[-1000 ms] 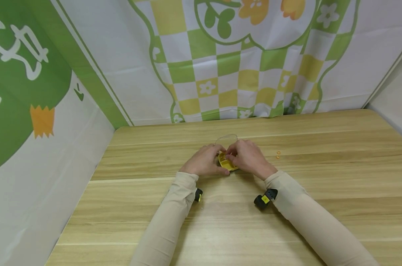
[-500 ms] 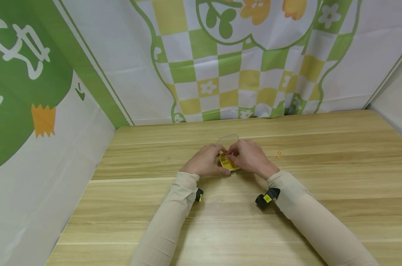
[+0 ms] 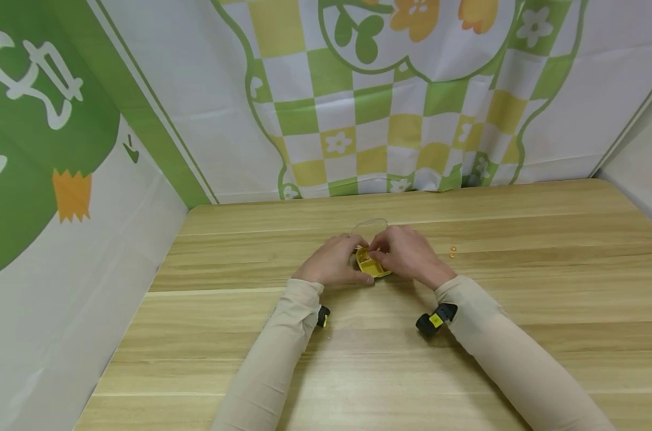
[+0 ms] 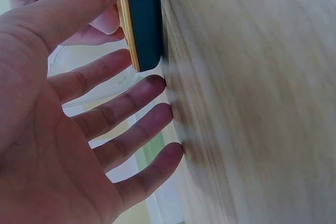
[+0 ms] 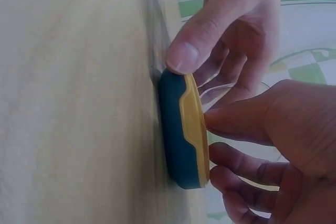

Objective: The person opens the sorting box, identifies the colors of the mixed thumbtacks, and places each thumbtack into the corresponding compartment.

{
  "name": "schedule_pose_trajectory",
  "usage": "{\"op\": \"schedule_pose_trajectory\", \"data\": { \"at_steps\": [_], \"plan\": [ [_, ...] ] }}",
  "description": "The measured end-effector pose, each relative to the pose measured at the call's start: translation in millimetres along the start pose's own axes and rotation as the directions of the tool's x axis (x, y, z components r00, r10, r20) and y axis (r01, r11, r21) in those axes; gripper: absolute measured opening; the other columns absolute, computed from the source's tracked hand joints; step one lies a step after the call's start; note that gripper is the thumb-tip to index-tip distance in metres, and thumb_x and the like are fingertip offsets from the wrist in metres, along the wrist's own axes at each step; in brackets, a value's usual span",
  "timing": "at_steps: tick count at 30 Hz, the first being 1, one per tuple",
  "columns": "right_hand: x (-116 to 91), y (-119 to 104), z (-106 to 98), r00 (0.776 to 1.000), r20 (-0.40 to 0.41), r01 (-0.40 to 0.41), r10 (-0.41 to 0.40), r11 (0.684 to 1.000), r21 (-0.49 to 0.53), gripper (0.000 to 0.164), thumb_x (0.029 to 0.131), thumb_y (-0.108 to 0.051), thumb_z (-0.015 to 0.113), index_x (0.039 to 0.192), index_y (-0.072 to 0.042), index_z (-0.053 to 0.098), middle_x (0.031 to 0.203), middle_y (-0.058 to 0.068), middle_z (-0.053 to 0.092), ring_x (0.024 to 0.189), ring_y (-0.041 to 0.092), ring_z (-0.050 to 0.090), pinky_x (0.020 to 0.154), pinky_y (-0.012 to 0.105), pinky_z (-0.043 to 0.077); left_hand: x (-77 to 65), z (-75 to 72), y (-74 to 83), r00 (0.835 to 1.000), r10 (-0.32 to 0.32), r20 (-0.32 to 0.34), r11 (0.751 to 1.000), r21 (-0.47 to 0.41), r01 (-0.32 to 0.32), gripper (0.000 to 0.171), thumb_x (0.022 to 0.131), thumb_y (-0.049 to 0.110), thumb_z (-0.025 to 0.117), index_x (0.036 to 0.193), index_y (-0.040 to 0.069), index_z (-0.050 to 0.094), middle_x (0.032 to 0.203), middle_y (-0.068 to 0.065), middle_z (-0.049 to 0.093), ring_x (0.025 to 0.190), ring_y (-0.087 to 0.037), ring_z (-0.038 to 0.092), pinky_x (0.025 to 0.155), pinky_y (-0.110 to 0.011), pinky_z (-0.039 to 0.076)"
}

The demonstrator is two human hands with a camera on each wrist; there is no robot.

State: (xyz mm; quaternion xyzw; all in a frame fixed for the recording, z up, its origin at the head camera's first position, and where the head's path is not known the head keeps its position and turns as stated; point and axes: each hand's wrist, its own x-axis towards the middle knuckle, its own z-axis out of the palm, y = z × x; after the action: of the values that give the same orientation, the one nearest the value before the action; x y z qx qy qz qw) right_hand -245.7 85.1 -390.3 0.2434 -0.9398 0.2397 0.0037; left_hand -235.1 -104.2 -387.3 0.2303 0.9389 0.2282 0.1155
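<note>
A small rounded casing, with a yellow open inside [image 3: 373,266] split into compartments and a dark teal outer shell [image 4: 146,27], lies open side up on the table. My left hand [image 3: 331,261] holds it at the rim, thumb [image 5: 186,56] on the near end; its other fingers [image 4: 126,111] spread toward the tabletop. From the right, my right hand [image 3: 406,254] reaches in with thumb and fingers bent close together at the open face. Whether a small part lies between those fingertips is hidden. Small details inside the casing are too tiny to make out.
A thin pale loop [image 3: 370,221] rises behind the casing. Two tiny orange pieces [image 3: 452,252] lie on the wooden table [image 3: 519,269] right of my right hand. A patterned cloth [image 3: 369,131] hangs along the table's back edge.
My right wrist has drifted slightly rightward while its fingers stay at the casing. The left hand keeps its hold, and the casing stays in place.
</note>
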Motion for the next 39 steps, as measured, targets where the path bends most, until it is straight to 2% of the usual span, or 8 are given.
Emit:
{"op": "schedule_pose_trajectory", "data": {
  "at_steps": [11,22,32,39],
  "plan": [
    [-1,8,-9,0.999,0.039,-0.007,0.008,1.000,-0.004,0.013,0.093,-0.019,0.073,0.099,-0.009,0.080,0.090,0.002,0.075,0.076,0.016,0.064,0.068,0.036,0.053,-0.5,0.6,0.6,1.000,-0.002,-0.004,1.000,-0.004,0.002,0.070,0.081,0.038,0.088,0.137,0.010,0.057,0.134,-0.010,0.059,0.125,-0.026,0.054,0.107,-0.042,0.044],
    [-1,21,-23,0.998,0.047,-0.050,0.049,0.999,0.002,0.013,0.092,-0.017,0.073,0.099,-0.008,0.080,0.089,0.005,0.072,0.080,0.021,0.064,0.070,0.038,0.053,0.2,0.9,1.0,1.000,-0.004,-0.009,1.000,-0.009,0.004,0.072,0.079,0.037,0.089,0.137,0.010,0.057,0.133,-0.010,0.060,0.124,-0.027,0.054,0.107,-0.042,0.043],
    [-2,32,-34,0.996,0.054,-0.070,0.071,0.997,-0.012,0.015,0.091,-0.017,0.074,0.100,-0.006,0.079,0.088,0.005,0.074,0.083,0.023,0.067,0.077,0.044,0.054,0.4,0.1,1.0,1.000,-0.008,-0.009,1.000,-0.005,0.008,0.072,0.079,0.037,0.089,0.136,0.009,0.057,0.134,-0.010,0.060,0.124,-0.027,0.054,0.107,-0.043,0.043],
    [-4,38,-42,0.991,0.080,-0.108,0.106,0.994,0.018,0.016,0.091,-0.017,0.074,0.101,-0.005,0.079,0.091,0.006,0.074,0.085,0.023,0.067,0.079,0.045,0.054,0.0,0.0,2.1,1.000,-0.016,-0.007,1.000,-0.003,0.016,0.072,0.079,0.037,0.089,0.137,0.009,0.057,0.134,-0.010,0.059,0.124,-0.027,0.054,0.107,-0.043,0.044]
  ]
}}
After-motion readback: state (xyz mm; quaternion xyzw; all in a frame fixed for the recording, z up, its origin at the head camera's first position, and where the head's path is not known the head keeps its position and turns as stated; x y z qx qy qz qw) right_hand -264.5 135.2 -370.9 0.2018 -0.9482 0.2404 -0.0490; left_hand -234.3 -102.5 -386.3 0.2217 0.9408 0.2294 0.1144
